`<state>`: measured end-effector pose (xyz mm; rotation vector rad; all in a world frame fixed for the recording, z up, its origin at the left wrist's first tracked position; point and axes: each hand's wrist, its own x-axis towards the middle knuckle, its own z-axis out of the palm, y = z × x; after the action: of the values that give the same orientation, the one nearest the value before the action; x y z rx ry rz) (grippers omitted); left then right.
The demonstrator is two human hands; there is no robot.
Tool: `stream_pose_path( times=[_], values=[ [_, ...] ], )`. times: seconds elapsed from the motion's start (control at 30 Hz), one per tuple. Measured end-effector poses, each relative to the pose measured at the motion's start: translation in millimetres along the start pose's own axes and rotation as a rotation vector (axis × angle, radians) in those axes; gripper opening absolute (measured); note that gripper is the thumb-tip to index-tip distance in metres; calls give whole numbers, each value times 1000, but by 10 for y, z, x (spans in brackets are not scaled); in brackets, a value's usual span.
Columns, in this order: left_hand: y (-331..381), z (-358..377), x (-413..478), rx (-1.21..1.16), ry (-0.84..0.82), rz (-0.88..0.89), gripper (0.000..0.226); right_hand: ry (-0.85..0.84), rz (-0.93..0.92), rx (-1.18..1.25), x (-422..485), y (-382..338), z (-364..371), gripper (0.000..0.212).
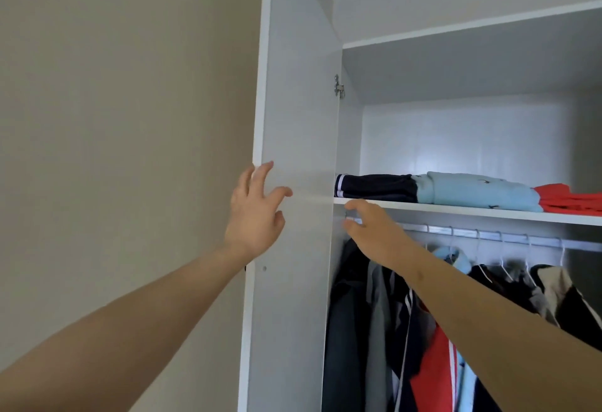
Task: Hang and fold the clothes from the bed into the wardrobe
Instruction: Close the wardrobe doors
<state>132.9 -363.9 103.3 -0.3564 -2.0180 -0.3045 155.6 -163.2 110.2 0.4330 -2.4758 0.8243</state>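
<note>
The white wardrobe stands open, its left door point(299, 118) swung out toward me. My left hand point(255, 209) is spread with relaxed fingers at the door's outer edge, holding nothing. My right hand point(374, 229) reaches out flat just under the shelf point(456, 209), in front of the metal rail point(488, 235), empty too. Three folded garments lie on that shelf: a navy one point(378, 186), a light blue one point(472, 191) and a red one point(570, 198). Several clothes point(407, 330) hang from the rail on hangers.
A beige wall point(114, 118) fills the left side. An upper shelf point(472, 28) spans the wardrobe's top. A metal hinge point(338, 85) sits on the door's inner edge. The bed is out of view.
</note>
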Motion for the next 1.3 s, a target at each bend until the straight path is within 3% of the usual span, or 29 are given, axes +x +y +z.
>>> stream_pose_path(
  times=[0.07, 0.13, 0.3, 0.37, 0.47, 0.63, 0.8, 0.93, 1.1, 1.3],
  values=[
    [-143, 82, 18, -38, -172, -114, 59, 7, 1, -2, 51, -34, 65, 40],
    [-210, 150, 22, -243, -268, -217, 71, 24, 6, -14, 104, -25, 114, 40],
    [-337, 276, 19, -601, -74, -336, 90, 42, 0, -22, 189, 52, 213, 42],
    [-330, 288, 24, -682, -13, -380, 84, 51, 13, -15, 194, 110, 203, 42],
    [-179, 316, 9, -718, 34, -378, 51, 71, 25, -35, 171, 241, 138, 40],
    [352, 457, -32, -892, -29, -298, 55, 79, 101, -89, 50, 507, -14, 45],
    [1055, 831, -42, -765, -65, -162, 74, 104, 200, -126, -174, 908, -342, 45],
    [1617, 1151, 30, -729, -200, -63, 91, 151, 311, -146, -446, 1259, -708, 44],
    [2393, 1527, 205, -523, -232, -109, 90, 113, 448, -165, -772, 1737, -954, 39],
    [2892, 2035, 399, -265, -272, -85, 89, 131, 479, -180, -725, 2202, -1256, 43]
  ],
)
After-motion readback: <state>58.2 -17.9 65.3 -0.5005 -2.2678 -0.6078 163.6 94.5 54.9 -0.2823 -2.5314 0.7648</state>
